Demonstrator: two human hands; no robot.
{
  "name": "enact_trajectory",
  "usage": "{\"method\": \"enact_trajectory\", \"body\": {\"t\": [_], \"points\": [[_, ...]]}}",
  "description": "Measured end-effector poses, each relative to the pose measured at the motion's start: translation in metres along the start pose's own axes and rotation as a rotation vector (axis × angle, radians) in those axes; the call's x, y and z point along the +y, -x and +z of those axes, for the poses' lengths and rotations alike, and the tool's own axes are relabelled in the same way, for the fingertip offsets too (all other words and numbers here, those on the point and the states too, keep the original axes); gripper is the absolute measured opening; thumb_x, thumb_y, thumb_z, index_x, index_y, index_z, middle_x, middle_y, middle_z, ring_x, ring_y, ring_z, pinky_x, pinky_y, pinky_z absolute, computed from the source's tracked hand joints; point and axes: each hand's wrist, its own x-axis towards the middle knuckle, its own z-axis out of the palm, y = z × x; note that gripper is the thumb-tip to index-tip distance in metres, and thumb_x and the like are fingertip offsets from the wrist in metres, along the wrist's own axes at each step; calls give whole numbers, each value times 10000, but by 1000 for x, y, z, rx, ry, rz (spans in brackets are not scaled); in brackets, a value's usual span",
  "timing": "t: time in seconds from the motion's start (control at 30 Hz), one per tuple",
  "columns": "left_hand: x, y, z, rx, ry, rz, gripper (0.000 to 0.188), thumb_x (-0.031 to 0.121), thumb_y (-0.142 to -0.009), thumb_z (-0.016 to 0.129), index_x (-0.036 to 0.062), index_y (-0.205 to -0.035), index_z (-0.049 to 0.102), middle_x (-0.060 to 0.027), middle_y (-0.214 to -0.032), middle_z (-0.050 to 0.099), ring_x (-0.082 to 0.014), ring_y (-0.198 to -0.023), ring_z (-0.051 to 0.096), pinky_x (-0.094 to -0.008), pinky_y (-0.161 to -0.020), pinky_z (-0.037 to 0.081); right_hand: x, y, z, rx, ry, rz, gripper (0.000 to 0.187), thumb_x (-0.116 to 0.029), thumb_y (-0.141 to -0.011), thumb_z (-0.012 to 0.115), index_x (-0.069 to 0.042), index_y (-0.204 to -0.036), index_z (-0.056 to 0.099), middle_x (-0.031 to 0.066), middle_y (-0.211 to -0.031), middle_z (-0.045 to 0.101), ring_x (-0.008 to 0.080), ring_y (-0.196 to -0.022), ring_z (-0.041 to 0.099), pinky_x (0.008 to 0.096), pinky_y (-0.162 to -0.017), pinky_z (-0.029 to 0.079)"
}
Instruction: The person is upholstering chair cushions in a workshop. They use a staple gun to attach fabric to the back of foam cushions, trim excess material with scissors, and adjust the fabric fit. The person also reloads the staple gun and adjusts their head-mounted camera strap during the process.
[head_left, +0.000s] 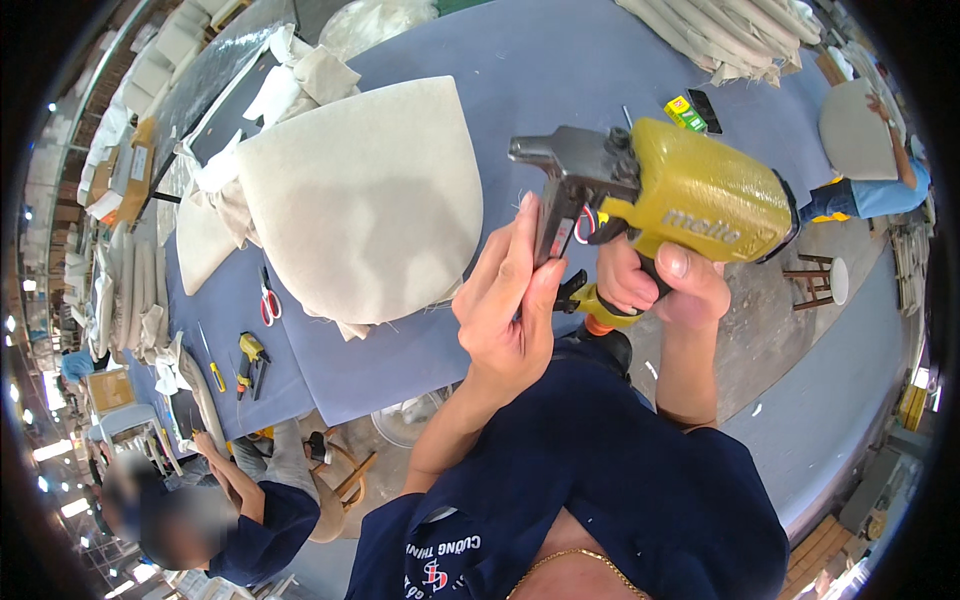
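Observation:
Close in front of me, a yellow and black pneumatic staple gun (pixel 705 190) is held up with its black nose toward the left. My right hand (pixel 668 283) is closed round its handle, thumb lying along the yellow body. Against the dark magazine (pixel 556 228) my left hand (pixel 505 305) is closed, thumb and fingers on either side of it; whether a strip of staples is between the fingers is hidden. Beyond the left hand lies a beige fabric-covered seat cushion (pixel 375 200) on the blue-grey table (pixel 520 70), with loose threads at its edge.
Red-handled scissors (pixel 270 304), a screwdriver (pixel 212 360) and a second staple gun (pixel 252 362) lie to the left. A phone (pixel 706 110) and small green-yellow box (pixel 683 114) are farther back. Co-workers sit at lower left and stand at right, near a stool (pixel 822 281).

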Motion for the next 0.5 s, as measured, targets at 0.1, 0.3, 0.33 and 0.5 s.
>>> {"method": "enact_trajectory", "body": {"t": [0.1,0.3,0.33,0.5], "points": [[3,3,2,14,-29,50,452,-71,-890,682,-172,-1318,578,-260,-1010,689,-275,-803,676,-307,-729,540,6,1,-10,-91,-54,-18,486,-382,-982,578,91,-1055,499,16,-589,429,132,-466,425,296,-458,365],[4,4,7,9,-49,83,441,-82,-869,698,-180,-1287,596,-274,-1026,690,-307,-817,682,-319,-739,546,13,2,-16,-90,-176,-70,838,-325,-938,641,82,-1533,213,27,-610,446,114,-450,396,278,-435,338],[3,4,8,13,-45,83,439,-81,-868,700,-177,-1284,600,-272,-1028,691,-306,-818,683,-321,-740,548,13,0,-17,-108,-126,-90,841,-353,-945,609,114,-1512,199,13,-585,433,118,-428,397,281,-418,342],[-13,7,7,-29,-40,7,435,-60,-879,706,-148,-1293,608,-258,-1042,688,-340,-844,688,-341,-770,556,24,0,-29,18,-28,1,917,-333,-901,676,47,-1567,173,16,-594,438,116,-419,375,285,-421,338]]}}
